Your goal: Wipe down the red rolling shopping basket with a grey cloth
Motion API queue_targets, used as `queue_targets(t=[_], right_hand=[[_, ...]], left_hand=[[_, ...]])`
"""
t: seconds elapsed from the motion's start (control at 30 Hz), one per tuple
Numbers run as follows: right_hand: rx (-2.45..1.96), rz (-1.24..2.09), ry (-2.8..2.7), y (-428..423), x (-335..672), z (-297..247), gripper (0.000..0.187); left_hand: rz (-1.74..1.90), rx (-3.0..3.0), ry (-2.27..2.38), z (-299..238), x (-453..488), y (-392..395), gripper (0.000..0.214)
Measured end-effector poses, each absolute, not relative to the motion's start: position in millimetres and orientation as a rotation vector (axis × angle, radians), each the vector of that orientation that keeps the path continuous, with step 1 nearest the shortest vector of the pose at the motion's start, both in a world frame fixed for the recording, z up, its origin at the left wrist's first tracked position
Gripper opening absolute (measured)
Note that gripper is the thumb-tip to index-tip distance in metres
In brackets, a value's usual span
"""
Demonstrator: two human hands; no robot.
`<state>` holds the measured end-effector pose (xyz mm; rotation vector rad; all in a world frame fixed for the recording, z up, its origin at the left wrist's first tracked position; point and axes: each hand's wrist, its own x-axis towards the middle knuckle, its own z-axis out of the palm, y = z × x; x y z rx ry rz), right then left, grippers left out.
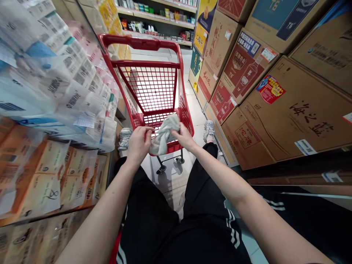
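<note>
A crumpled, off-white cloth [162,138] is bunched and twisted between my two hands, over the near end of a red shopping cart [148,65]. My right hand [184,136] grips its upper right part, thumb on top. At the cloth's left edge, my left hand [139,142] has its fingers curled in, closed on that side. The cart is a plastic one with a grid basket, and its handle bar is at the far end. Below the cloth, part of the cart's front rim and two of its dark wheels show.
Stacked cardboard boxes [302,110] line the right side. Plastic-wrapped paper packs [79,84] and orange-and-white packs [52,172] fill the left. Beyond the cart are shelves [159,22] of small goods. My legs in black trousers straddle the tiled floor [172,189].
</note>
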<state>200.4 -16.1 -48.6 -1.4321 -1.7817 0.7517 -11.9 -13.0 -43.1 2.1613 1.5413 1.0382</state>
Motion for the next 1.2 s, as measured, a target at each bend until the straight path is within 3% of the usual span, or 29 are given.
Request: queue_targets(t=[0.13,0.27,0.37,0.57,0.73,0.93,1.2], right_hand=[[-1.564,0.450,-1.572,-17,237,-38,0.036],[-1.572,0.162,-1.886,-32,254,-37,0.031],[-1.446,0.139,-2.196,-47,235,-53,0.031],[-1.336,0.186,-2.285,-75,185,-76,0.039],[-1.170,0.074,-2.385,-83,206,-82,0.019],[-1.195,-0.175,-2.327,-63,248,-90,0.030],[-1.288,-0.270,-2.323,-63,218,-96,0.049]], left_hand=[[0.837,2.536,1.511,-59,-32,-11,0.032],[0.829,2.586,1.584,-71,-33,-15,0.033],[0.844,2.576,1.587,-70,-28,-18,0.033],[0.828,2.640,1.659,-67,-26,-22,0.035],[0.817,2.749,1.679,-70,-28,-21,0.035],[0.792,2.848,1.648,-69,-29,-19,0.034],[0.770,2.805,1.654,-74,-11,-28,0.046]])
